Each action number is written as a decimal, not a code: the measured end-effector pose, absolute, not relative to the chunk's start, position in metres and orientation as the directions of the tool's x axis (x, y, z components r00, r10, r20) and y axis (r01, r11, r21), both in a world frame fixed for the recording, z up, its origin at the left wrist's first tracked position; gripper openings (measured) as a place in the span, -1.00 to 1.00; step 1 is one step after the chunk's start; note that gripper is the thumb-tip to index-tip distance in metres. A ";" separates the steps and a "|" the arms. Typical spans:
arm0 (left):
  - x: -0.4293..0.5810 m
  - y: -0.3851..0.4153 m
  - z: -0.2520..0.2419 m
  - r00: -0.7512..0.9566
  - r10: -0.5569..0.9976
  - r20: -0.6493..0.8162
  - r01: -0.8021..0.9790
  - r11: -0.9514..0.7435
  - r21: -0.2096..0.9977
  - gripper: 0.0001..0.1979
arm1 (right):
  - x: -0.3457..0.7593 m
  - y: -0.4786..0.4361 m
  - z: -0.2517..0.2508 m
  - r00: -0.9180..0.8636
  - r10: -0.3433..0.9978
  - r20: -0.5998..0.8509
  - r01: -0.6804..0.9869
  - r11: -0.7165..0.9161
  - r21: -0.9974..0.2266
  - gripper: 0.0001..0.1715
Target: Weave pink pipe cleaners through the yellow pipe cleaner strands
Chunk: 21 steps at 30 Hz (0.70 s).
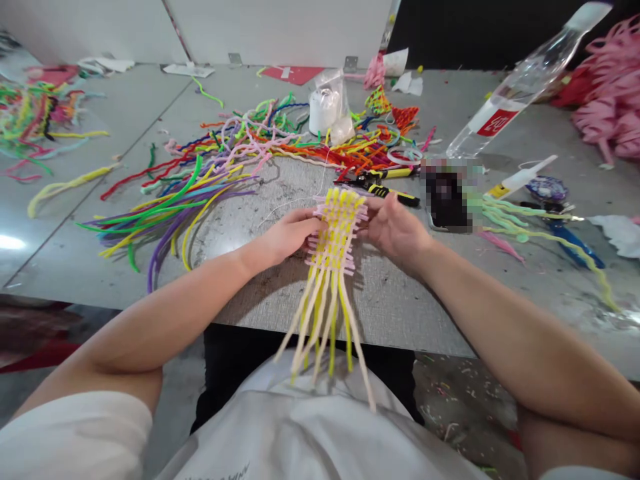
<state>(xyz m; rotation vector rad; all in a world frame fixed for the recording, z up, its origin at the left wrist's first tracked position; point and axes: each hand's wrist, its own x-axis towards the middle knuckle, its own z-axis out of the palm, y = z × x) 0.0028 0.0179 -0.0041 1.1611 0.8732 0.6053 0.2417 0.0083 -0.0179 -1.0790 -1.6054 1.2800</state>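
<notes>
A woven strip of pipe cleaners [336, 230], yellow and cream crossed with pale lilac, is held up between my two hands above the table's near edge. Its long loose ends hang toward my lap. My left hand [293, 233] grips the strip's left side, the thumb lying over the weave. At the upper right edge, my right hand [393, 230] has its fingers curled behind the strip, with their tips partly hidden. Just beyond the strip lie black-and-yellow pliers [390, 192].
Many coloured pipe cleaners [200, 193] spread over the grey table [240, 293]. Behind them stands a white thread spool [323, 110]. To the right are a phone [450, 203], a tilted clear bottle [520, 87], a glue bottle [523, 177] and a pink heap [613, 93].
</notes>
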 end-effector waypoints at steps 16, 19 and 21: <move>-0.003 0.021 -0.017 0.464 0.875 0.140 0.179 -0.247 0.952 -0.07 | 0.234 0.016 -0.039 -0.254 0.967 0.036 0.091 0.061 -0.994 -0.36; -0.004 0.025 -0.025 0.501 0.840 0.209 0.159 -0.326 0.932 -0.11 | 0.234 0.015 -0.038 -0.299 0.954 0.006 0.073 0.029 -0.997 -0.35; -0.004 0.029 -0.030 0.519 0.814 0.261 0.129 -0.377 0.917 -0.11 | 0.234 0.016 -0.039 -0.315 0.949 0.001 0.055 0.020 -0.998 -0.35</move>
